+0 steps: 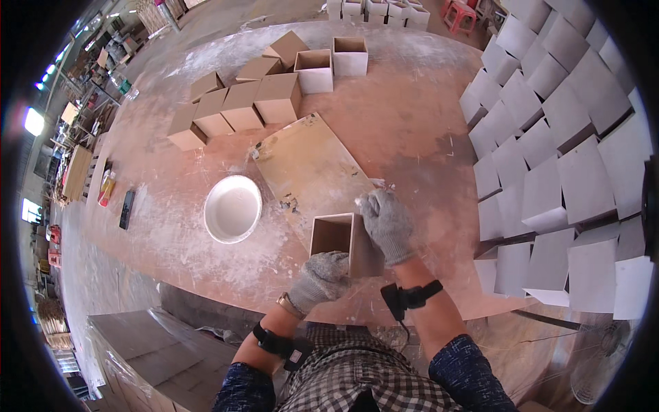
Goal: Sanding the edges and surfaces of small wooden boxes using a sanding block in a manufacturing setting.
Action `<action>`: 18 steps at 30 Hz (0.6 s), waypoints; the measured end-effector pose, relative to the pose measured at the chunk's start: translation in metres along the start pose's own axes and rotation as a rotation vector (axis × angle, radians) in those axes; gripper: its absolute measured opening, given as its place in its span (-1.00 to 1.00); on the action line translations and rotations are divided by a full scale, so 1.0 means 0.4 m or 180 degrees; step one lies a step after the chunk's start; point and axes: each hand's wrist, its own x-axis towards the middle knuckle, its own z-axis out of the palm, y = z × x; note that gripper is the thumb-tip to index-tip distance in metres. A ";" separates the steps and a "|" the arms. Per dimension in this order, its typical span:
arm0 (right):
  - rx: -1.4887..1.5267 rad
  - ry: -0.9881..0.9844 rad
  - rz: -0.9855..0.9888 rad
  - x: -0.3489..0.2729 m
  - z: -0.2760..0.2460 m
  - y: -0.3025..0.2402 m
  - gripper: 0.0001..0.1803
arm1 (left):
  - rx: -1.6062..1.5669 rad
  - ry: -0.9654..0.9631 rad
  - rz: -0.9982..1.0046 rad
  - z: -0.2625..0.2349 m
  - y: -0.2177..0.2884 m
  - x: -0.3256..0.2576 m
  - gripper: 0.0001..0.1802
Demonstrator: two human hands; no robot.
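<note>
An open-topped wooden box (366, 257) stands tilted at the near side of the table, its dark inside facing up. My left hand (320, 276), in a grey knit glove, grips the box's near left rim. My right hand (387, 223), gloved the same way, is closed beside the box's right wall. A bit of white shows at its fingertips; what it holds is hidden. Behind the box lies a worn, stained yellowish board (312, 161). Left of the board sits a round white bowl (233, 209) with whitish stuff inside.
Several bare brown boxes (240, 106) stand at the far left, beside two white-coated boxes (316, 79) (350, 58). Tall stacks of whitened boxes (546, 185) rise along the right. A dark handheld object (127, 209) and a small bottle (106, 189) lie near the table's left edge.
</note>
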 end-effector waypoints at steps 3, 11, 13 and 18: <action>0.0561 0.0363 -0.0740 -0.137 0.005 -0.055 -0.81 | -0.0005 -0.0139 -0.0054 0.018 -0.045 -0.018 -0.71; 0.0128 0.0360 -0.0172 -0.017 0.000 -0.091 -0.78 | -0.0336 -0.0085 0.0072 -0.005 -0.009 0.012 -0.77; -0.0089 0.0633 -0.0303 0.021 0.004 -0.057 -0.81 | -0.0483 -0.0069 0.0076 -0.010 0.006 0.032 -0.78; 0.0359 0.0237 -0.0931 -0.194 -0.036 -0.157 -0.81 | -0.1352 -0.0041 0.0336 0.087 -0.117 -0.059 -0.71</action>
